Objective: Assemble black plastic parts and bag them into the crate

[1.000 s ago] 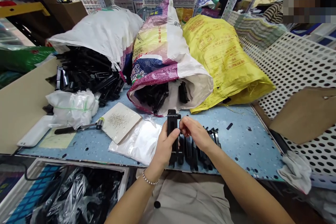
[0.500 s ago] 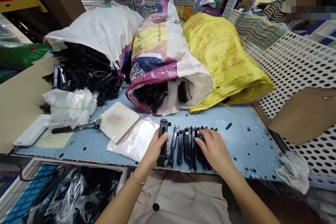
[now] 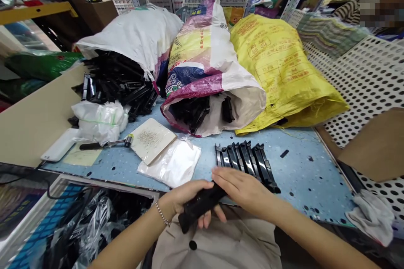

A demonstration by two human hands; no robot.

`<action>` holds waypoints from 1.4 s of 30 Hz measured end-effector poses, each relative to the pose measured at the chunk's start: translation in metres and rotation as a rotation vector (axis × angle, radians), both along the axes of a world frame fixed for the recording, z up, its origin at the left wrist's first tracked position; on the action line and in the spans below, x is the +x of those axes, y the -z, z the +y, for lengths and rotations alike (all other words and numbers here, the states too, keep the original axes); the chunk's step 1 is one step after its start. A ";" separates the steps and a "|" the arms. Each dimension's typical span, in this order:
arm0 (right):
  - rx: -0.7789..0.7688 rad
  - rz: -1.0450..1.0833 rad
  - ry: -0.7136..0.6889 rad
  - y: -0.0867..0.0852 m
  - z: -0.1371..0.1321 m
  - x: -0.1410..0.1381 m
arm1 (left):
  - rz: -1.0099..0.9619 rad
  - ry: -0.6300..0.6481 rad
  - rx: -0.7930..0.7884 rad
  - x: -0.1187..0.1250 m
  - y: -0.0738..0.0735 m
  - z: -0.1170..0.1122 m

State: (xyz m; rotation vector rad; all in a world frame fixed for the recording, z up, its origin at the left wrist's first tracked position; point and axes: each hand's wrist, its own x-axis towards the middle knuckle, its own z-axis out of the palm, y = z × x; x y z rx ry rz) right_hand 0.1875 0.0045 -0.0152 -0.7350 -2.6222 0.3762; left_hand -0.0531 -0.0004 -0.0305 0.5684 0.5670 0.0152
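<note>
My left hand is wrapped round a dark, elongated black plastic part, held tilted above the front edge of the bench. Over the far end of that part lies my right hand, its fingers bent down against it. Whether it is one piece or a small stack I cannot tell. Just beyond my right hand, several glossy black plastic parts stand side by side in a row on the blue bench top; my hand hides their near ends on the left.
Behind stand a white sack spilling black parts, a printed sack and a yellow sack. To the left lie a clear plastic bag pack, a square board and a ratchet-like tool. A bin sits below.
My left hand has lifted a black part off the bench and turned it sideways. My right hand has left the row and come across to that part. The view has shifted slightly.
</note>
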 end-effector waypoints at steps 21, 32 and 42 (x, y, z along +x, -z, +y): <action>-1.481 1.243 0.465 0.014 0.015 -0.091 | 0.880 -0.768 1.010 -0.062 0.040 0.026; -1.719 1.477 0.460 0.028 0.041 -0.136 | 0.908 -0.752 1.029 -0.051 0.042 0.026; -1.662 1.476 0.480 0.027 0.045 -0.133 | 0.837 -0.773 1.075 -0.065 0.034 0.029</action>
